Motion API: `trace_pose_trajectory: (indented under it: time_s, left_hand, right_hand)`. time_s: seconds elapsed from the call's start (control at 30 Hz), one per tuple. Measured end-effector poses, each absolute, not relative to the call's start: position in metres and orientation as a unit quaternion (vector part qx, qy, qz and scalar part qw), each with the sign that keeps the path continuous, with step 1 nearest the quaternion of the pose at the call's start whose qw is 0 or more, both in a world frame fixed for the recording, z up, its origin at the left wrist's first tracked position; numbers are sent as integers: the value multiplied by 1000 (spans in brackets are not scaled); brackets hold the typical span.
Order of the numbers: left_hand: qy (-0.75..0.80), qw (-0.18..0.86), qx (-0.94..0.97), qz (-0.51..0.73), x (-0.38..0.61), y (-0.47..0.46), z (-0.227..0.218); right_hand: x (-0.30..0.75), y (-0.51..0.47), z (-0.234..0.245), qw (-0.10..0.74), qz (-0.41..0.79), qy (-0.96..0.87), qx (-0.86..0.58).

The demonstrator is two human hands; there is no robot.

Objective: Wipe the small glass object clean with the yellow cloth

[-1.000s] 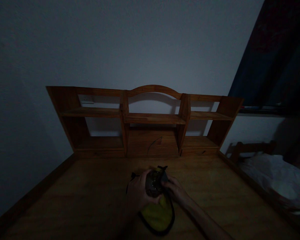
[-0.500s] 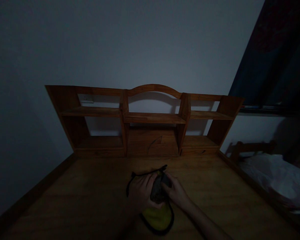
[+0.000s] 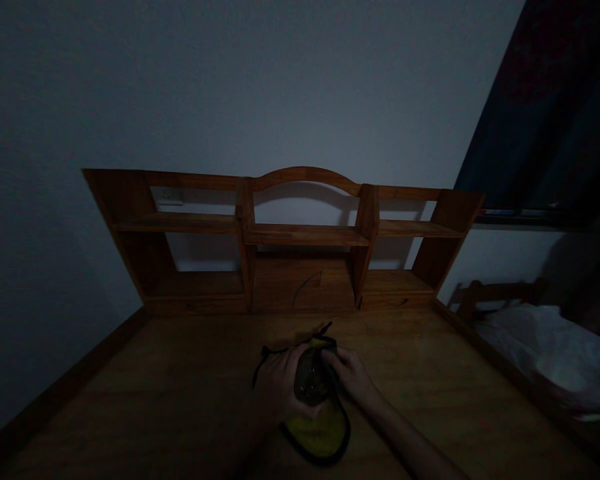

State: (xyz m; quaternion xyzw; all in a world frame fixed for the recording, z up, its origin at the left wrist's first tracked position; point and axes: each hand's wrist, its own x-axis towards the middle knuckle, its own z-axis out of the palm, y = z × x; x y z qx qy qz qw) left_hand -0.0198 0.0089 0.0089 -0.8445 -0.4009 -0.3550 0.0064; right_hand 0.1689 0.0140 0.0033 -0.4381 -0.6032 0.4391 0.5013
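A yellow cloth piece with black edging [image 3: 320,437], like a small pouch or flap, lies under and between my hands on the wooden desk. My left hand [image 3: 281,383] is wrapped round a dark rounded object [image 3: 311,380] with small glints on it; its kind is too dim to tell. At the upper right of that object, my right hand [image 3: 347,370] pinches the black edge of the yellow cloth. Thin black straps [image 3: 325,329] stick out beyond the hands, on the far side and to the left.
A wooden shelf unit [image 3: 307,235] stands at the back of the desk [image 3: 180,393], against the wall. Low raised rims [image 3: 510,373] run along the desk's sides. Beyond the right rim lie a white plastic bag [image 3: 550,340] and a wooden chair back [image 3: 505,291].
My right hand has drawn the black edge slightly right, off the dark object, so more of the object and of the yellow at the top shows. My left hand keeps its hold.
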Motion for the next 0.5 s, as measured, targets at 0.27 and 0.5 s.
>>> trace_pose_trajectory:
  time_s: [0.27, 0.5]
  left_hand:
    - [-401, 26, -834, -379, -22, 10, 5]
    - [-412, 17, -814, -408, -23, 12, -1]
  right_hand:
    - [173, 17, 5, 505, 667, -435, -332]
    - [178, 9, 14, 492, 717, -405, -283]
